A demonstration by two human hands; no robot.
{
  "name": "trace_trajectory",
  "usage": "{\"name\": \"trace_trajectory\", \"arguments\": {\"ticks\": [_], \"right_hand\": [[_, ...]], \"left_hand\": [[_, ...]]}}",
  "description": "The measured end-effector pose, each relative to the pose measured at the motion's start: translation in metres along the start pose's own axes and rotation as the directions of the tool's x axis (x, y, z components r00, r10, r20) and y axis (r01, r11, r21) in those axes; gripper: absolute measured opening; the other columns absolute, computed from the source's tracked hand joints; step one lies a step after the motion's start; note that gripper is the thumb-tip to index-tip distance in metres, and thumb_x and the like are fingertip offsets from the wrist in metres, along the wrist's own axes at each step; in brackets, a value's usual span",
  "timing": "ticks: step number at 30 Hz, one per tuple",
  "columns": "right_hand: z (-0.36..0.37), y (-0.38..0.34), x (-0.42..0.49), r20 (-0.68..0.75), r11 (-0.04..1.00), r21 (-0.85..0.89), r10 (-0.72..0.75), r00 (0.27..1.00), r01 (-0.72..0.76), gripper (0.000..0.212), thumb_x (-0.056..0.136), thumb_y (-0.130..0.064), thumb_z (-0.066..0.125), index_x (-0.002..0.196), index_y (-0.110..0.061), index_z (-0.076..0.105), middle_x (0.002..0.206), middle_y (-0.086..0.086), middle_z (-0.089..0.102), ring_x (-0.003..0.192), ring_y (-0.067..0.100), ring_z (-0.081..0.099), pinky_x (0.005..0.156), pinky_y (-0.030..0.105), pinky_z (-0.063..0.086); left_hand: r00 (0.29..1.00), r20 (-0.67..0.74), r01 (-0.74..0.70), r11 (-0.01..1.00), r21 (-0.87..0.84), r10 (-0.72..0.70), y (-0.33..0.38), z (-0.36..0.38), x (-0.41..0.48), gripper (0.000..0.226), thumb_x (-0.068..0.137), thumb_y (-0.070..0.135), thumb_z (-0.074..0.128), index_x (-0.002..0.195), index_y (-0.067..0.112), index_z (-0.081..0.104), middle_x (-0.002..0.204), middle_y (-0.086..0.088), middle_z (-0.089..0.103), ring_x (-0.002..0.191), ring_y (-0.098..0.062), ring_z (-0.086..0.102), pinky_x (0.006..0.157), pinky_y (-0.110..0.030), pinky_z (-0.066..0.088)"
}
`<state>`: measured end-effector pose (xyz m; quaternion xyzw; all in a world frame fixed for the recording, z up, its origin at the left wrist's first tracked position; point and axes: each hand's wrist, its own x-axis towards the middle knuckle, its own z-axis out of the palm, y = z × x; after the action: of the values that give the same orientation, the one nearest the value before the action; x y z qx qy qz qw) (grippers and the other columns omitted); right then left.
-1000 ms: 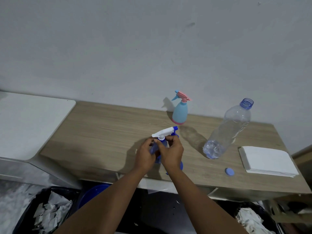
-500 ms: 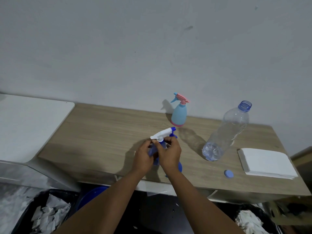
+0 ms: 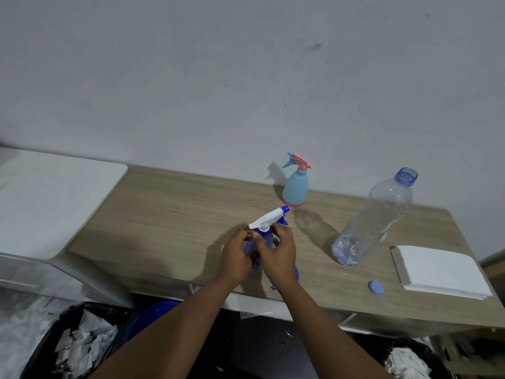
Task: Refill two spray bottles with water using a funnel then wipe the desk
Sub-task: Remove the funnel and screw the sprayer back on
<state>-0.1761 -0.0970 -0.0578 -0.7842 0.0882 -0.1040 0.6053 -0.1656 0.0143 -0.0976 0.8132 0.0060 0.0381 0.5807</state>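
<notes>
**A:** Where is the dark-blue plastic spray bottle with the white trigger head?

**B:** Lower centre of the frame, at the front edge of the pale wooden desk, between both hands. Its base is hidden, so I can't tell if it rests there.

**A:** And the fingers?

**B:** The left hand curls its fingers round the body. The right hand pinches the neck just under the white head.

**A:** How will it handle?

**B:** Probably light, thin-walled, and slippery if wet. I'd grip the body firmly without squeezing and twist at the neck. The uncapped clear plastic water bottle stands well apart, right of centre.
</notes>
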Motion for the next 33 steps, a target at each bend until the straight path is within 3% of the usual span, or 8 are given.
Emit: {"name": "trace_trajectory", "arguments": {"ticks": [6,10,14,21,25,27,30,33], "right_hand": [[0.004,-0.001,0.006,-0.042,0.999,-0.036,0.007,0.999,-0.008,0.024,0.087,-0.015,0.073,0.11,-0.015,0.069,0.108,-0.002,0.061,0.097,-0.002,0.056,0.078,0.003,0.04],[0.006,0.001,0.006,-0.047,0.999,-0.036,0.008,0.999,-0.01,0.026,0.086,-0.017,0.074,0.112,-0.015,0.068,0.11,-0.004,0.06,0.099,-0.004,0.056,0.082,0.009,0.041],[0.008,-0.001,0.006,-0.046,0.999,-0.034,0.028,0.999,-0.03,0.025,0.087,-0.017,0.074,0.111,-0.011,0.068,0.113,-0.001,0.059,0.097,-0.007,0.054,0.079,-0.001,0.038],[0.009,-0.008,0.003,-0.093,0.997,0.011,0.078,0.993,-0.078,0.02,0.084,-0.014,0.077,0.102,-0.013,0.069,0.104,-0.003,0.063,0.089,-0.006,0.057,0.074,-0.001,0.039],[0.011,-0.012,-0.001,-0.181,0.98,0.154,0.153,0.972,-0.125,0.042,0.072,-0.017,0.088,0.101,-0.019,0.057,0.095,-0.008,0.066,0.087,0.001,0.065,0.076,0.011,0.049],[0.011,-0.016,0.002,-0.206,0.972,0.189,0.175,0.963,-0.137,0.057,0.068,-0.015,0.091,0.107,-0.018,0.05,0.092,-0.01,0.064,0.081,-0.003,0.064,0.07,0.007,0.047],[0.012,-0.015,0.007,-0.166,0.977,0.194,0.124,0.978,-0.091,0.071,0.072,-0.012,0.087,0.131,-0.022,0.049,0.098,-0.01,0.065,0.087,-0.007,0.063,0.074,0.006,0.049],[0.014,-0.009,0.013,-0.116,0.991,0.125,0.054,0.992,-0.039,0.065,0.079,-0.015,0.081,0.136,-0.024,0.052,0.109,-0.004,0.064,0.1,0.002,0.063,0.082,0.012,0.051]], "left_hand": [[1.0,-0.005,-0.014,0.999,0.039,0.014,0.0,-0.001,0.003,0.033,0.086,0.007,0.065,0.114,0.023,0.064,0.104,0.007,0.07,0.096,-0.009,0.067,0.085,-0.033,0.055],[1.0,0.015,-0.007,1.0,0.026,0.006,-0.004,-0.001,0.006,0.035,0.082,0.012,0.066,0.114,0.026,0.064,0.104,0.009,0.071,0.096,-0.01,0.068,0.086,-0.042,0.057],[1.0,-0.012,0.024,0.999,-0.023,-0.024,-0.006,0.003,0.003,0.03,0.085,0.015,0.067,0.111,0.031,0.063,0.104,0.007,0.07,0.096,-0.017,0.069,0.082,-0.051,0.058],[1.0,-0.003,0.017,1.0,0.024,-0.017,-0.009,0.003,0.003,0.036,0.088,0.016,0.069,0.118,0.034,0.06,0.11,0.01,0.069,0.1,-0.012,0.068,0.084,-0.047,0.059],[0.999,-0.005,0.05,0.999,-0.016,-0.05,-0.005,0.001,0.002,0.027,0.084,0.025,0.067,0.109,0.032,0.061,0.103,0.004,0.07,0.094,-0.021,0.069,0.079,-0.055,0.057],[0.998,-0.007,0.062,0.998,-0.027,-0.062,-0.007,-0.001,0.002,0.032,0.084,0.012,0.071,0.111,0.026,0.062,0.103,0.003,0.07,0.094,-0.018,0.069,0.082,-0.051,0.058],[0.998,-0.008,0.062,0.994,-0.087,-0.063,-0.002,-0.002,-0.001,0.039,0.081,0.007,0.076,0.115,0.022,0.064,0.106,0.006,0.07,0.097,-0.011,0.068,0.085,-0.044,0.059],[0.995,0.077,0.065,0.996,-0.067,-0.059,-0.008,-0.007,0.0,0.048,0.077,0.015,0.082,0.115,0.033,0.06,0.112,0.006,0.068,0.102,-0.012,0.067,0.089,-0.045,0.057]]}}
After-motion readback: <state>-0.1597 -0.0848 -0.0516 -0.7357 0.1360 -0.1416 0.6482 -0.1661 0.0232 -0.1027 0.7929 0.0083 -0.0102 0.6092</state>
